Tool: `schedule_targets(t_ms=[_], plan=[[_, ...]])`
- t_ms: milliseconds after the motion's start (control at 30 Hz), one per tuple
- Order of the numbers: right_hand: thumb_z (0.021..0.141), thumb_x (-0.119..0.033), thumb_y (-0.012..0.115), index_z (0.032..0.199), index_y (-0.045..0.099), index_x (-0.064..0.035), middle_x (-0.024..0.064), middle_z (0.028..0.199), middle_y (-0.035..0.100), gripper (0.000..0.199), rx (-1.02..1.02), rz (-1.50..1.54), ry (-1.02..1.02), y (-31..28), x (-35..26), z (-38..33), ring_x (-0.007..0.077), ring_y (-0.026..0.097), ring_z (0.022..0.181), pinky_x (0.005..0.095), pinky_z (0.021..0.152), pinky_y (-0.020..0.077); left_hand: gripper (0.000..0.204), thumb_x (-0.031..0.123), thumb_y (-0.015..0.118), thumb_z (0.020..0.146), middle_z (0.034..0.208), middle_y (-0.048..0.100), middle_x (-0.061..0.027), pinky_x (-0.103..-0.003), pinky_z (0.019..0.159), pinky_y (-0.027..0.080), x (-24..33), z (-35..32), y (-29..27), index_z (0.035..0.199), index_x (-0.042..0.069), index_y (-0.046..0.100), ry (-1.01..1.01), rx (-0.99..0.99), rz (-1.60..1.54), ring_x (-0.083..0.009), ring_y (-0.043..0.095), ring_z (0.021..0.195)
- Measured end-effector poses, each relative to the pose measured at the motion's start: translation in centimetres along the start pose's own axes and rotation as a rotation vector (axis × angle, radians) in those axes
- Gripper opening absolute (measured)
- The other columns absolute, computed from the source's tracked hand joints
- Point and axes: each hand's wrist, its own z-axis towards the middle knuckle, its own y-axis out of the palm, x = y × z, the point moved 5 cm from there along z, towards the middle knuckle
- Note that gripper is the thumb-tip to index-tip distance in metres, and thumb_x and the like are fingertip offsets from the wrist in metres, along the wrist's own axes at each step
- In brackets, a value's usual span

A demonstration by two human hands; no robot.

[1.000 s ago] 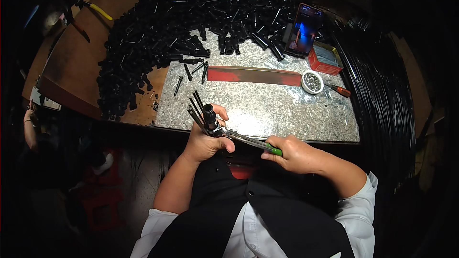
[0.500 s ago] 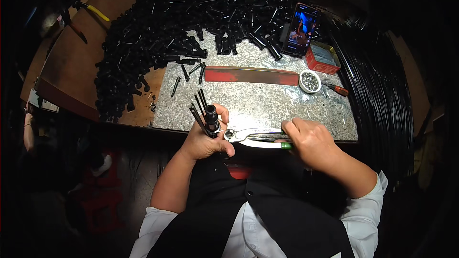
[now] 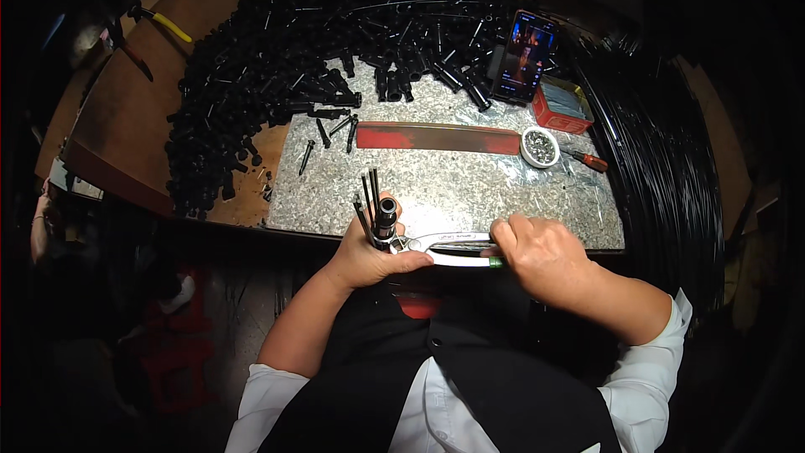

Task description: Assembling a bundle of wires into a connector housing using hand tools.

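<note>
My left hand [image 3: 366, 258] is closed around a black tubular part [image 3: 386, 216], held upright with several thin black rods [image 3: 370, 189] rising beside it. The left thumb stretches along under the jaws of a pair of pincers [image 3: 457, 238]. My right hand [image 3: 541, 250] is wrapped around the pincers' green-ended handles. Their jaws meet the lower end of the tubular part, where a bit of bright metal shows; exactly what they bite is hidden. Both hands are just off the table's front edge.
A big heap of black tubular parts [image 3: 277, 42] covers the back and left. A red strip [image 3: 436, 137], a white bowl of small metal bits [image 3: 539, 148], a screwdriver [image 3: 592, 161], a red box [image 3: 562, 109] and a propped phone [image 3: 527, 59] lie beyond. Long black rods [image 3: 662, 143] fill the right.
The black tubular part and my left hand have shifted slightly right, and the pincers' handles are closer together. The jaws now sit against the part's lower end. The phone's picture has changed.
</note>
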Motion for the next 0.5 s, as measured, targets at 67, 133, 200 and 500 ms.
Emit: schedule_targets(t_ms=[67,133,200,500], plan=[[0.078,-0.008,0.054,0.082,0.049,-0.0018,0.0121,0.067,0.055,0.009,-0.015,0.047,0.019,0.4,0.1,-0.1,0.0252,0.060,0.053,0.0353,0.046,0.0488,0.061,0.004,0.085,0.059,0.072,0.029,0.0073,-0.019,0.052,0.025,0.2,0.0,0.2,0.081,0.016,0.029,0.011,-0.007,0.002,-0.0025,0.027,0.061],[0.079,-0.007,0.053,0.086,0.049,0.0000,0.0164,0.072,0.059,0.011,-0.085,0.210,0.052,1.4,0.3,-0.2,0.0317,0.061,0.058,0.0406,0.050,0.0498,0.059,0.002,0.083,0.061,0.071,0.029,0.0071,-0.019,0.052,0.025,0.6,0.1,0.3,0.082,0.016,0.029,0.025,-0.023,0.002,-0.0024,0.027,0.061],[0.079,-0.007,0.053,0.087,0.048,0.0006,0.0178,0.074,0.059,0.013,-0.105,0.269,0.056,2.3,0.4,-0.1,0.0344,0.062,0.060,0.0427,0.053,0.0500,0.057,0.001,0.081,0.063,0.069,0.030,0.0067,-0.019,0.051,0.026,0.7,0.1,0.4,0.083,0.015,0.029,-0.056,-0.029,-0.101,-0.0024,0.028,0.058],[0.079,-0.015,0.064,0.092,0.048,-0.0012,0.0195,0.077,0.061,0.025,-0.101,0.621,0.103,4.3,0.6,-0.7,0.0387,0.061,0.068,0.0471,0.059,0.0487,0.059,0.020,0.085,0.065,0.064,0.039,0.0058,-0.020,0.049,0.034,0.2,-0.2,-0.5,0.091,0.013,0.032,0.134,0.049,-0.316,-0.0041,0.038,0.053]])
